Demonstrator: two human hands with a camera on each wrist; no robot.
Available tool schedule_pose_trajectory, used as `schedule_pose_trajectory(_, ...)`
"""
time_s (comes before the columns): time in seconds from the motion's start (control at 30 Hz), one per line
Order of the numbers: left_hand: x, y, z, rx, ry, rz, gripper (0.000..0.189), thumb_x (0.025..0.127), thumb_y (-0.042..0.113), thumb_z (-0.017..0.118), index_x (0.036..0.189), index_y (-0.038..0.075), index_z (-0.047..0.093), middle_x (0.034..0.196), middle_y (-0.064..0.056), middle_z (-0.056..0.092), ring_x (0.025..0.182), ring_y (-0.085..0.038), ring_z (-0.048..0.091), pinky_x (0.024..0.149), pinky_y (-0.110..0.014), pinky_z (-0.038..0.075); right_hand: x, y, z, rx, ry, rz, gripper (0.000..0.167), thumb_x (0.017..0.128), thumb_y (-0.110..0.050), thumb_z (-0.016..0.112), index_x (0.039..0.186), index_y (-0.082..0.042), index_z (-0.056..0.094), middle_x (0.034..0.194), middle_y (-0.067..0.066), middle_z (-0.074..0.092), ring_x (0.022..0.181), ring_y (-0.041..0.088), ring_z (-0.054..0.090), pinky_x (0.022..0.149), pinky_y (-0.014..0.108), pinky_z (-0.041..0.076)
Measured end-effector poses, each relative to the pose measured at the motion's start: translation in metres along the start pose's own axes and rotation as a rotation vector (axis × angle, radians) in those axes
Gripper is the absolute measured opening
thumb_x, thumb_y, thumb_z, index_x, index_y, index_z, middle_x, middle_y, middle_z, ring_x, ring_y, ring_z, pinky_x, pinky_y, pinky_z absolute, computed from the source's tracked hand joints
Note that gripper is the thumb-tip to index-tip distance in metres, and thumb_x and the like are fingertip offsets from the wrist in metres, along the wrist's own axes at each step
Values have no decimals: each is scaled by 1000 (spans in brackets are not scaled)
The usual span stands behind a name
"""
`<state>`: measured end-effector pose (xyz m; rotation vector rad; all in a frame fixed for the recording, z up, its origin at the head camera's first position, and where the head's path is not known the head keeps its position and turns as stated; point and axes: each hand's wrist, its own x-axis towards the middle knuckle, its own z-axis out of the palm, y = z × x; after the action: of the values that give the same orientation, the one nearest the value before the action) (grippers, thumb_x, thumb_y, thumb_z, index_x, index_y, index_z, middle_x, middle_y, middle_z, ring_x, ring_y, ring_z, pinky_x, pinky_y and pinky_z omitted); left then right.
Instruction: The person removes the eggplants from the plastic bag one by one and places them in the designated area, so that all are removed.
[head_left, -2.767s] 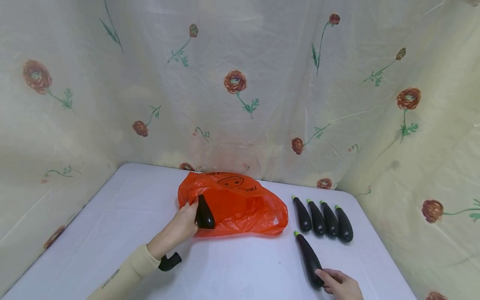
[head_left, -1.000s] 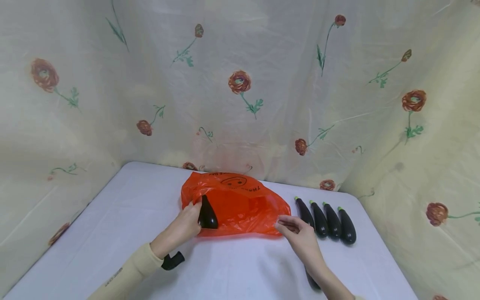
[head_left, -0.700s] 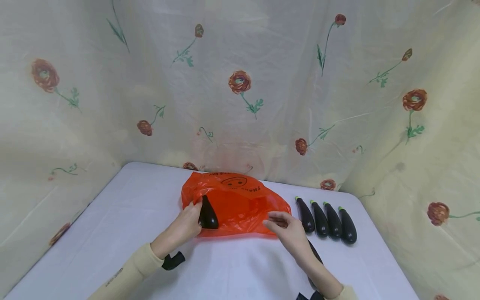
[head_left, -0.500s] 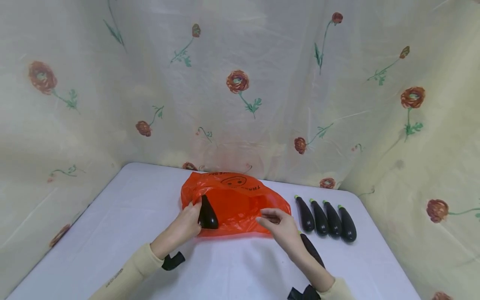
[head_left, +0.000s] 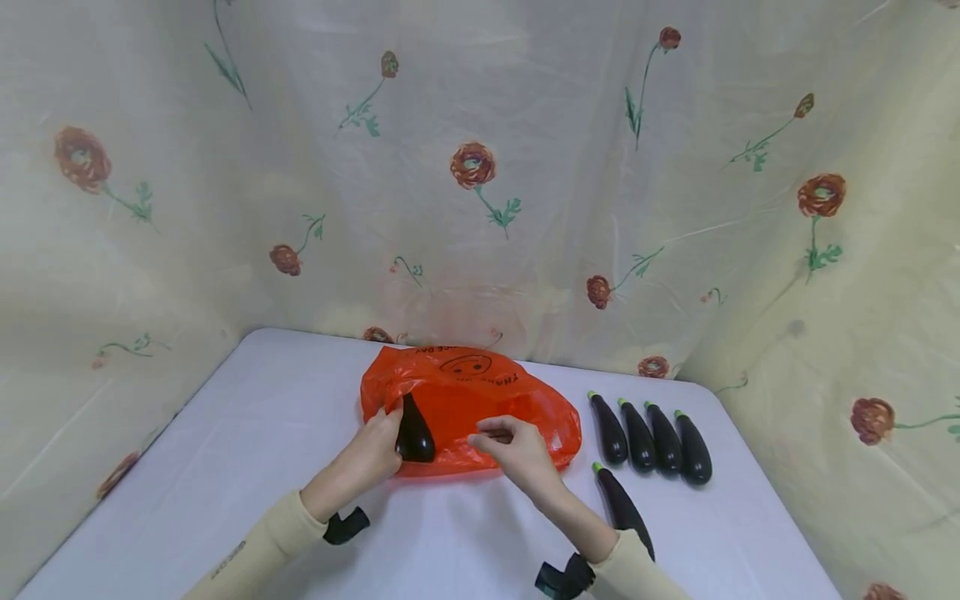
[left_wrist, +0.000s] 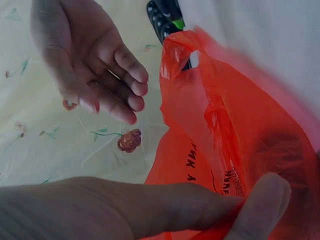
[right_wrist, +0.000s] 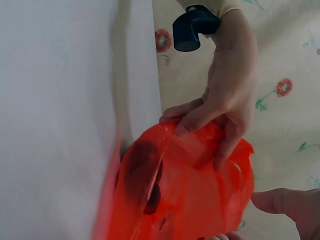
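An orange-red plastic bag (head_left: 491, 417) with black print and a smiley face lies on the white table. My left hand (head_left: 372, 450) pinches the left edge of its mouth between thumb and fingers, as the left wrist view (left_wrist: 220, 207) shows. Next to those fingers a dark eggplant (head_left: 417, 433) shows at the bag's mouth. Dark shapes (right_wrist: 142, 165) show through the film in the right wrist view. My right hand (head_left: 517, 454) hovers in front of the bag, overlapping its opening, fingers relaxed and holding nothing. Partly behind the right sleeve lies another eggplant (head_left: 622, 504).
Several eggplants with green tips (head_left: 651, 442) lie in a row right of the bag. Flower-printed sheeting (head_left: 480, 208) hangs behind and beside the white table (head_left: 247, 417). A black camera mount (head_left: 347, 525) sits on the left wrist and another (head_left: 562, 577) on the right.
My right hand has let go of the eggplant at the right front, leaving it on the table, and has moved left to the bag's opening. The left hand keeps its pinch on the bag.
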<state>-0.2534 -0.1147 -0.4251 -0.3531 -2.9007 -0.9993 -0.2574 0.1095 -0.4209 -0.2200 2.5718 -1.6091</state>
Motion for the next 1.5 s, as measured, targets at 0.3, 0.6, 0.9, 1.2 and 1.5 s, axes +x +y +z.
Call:
schedule_pose_trajectory(0.3,0,-1,0,14,10,18,63,71,-21,61,132,-15,45,123,-32,55,109,-36,58,90,-50,53,21,-2,30,-27,-37,47,39,84,-32,72,113,-6,67,99,5,69,87,18,59,77,30,56)
schedule_pose_trajectory(0.6,-1,-2,2,10,13,25,61,71,-20,62,129,-12,48,120,-30,56,107,-36,60,89,-50,53,36,8,41,-62,-12,59,38,84,-31,73,109,-3,68,97,6,69,83,18,59,76,30,55)
schedule_pose_trajectory(0.9,-3,-2,1,-1,-21,17,61,71,-21,60,130,-11,47,122,-30,55,102,-34,60,85,-48,56,42,5,49,-53,-11,61,33,84,-30,73,105,-5,70,96,6,69,83,18,59,76,30,55)
schedule_pose_trajectory(1.2,-2,1,1,25,-12,14,56,73,-20,62,128,-13,48,117,-30,58,99,-33,61,85,-50,55,50,8,64,-69,6,127,30,83,-29,74,102,-5,70,95,7,69,84,19,58,77,31,55)
schedule_pose_trajectory(1.5,-1,-2,0,24,3,30,57,72,-20,61,127,-14,48,113,-30,58,98,-34,61,86,-49,55,58,8,72,-87,-13,125,31,81,-31,76,97,-5,72,88,5,69,79,18,57,70,27,53)
